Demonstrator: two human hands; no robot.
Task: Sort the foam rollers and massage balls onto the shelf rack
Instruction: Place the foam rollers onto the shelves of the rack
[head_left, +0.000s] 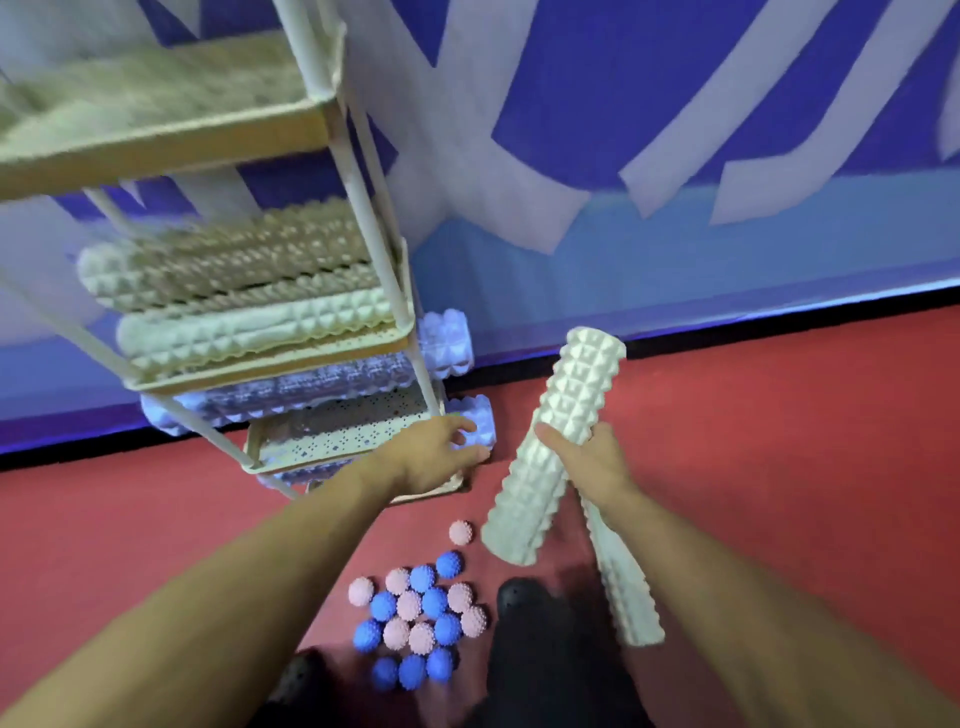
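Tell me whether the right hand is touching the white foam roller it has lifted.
Touching. The head view shows the right hand wrapped round the middle of the white foam roller, thumb on its front and fingers curled over its side.
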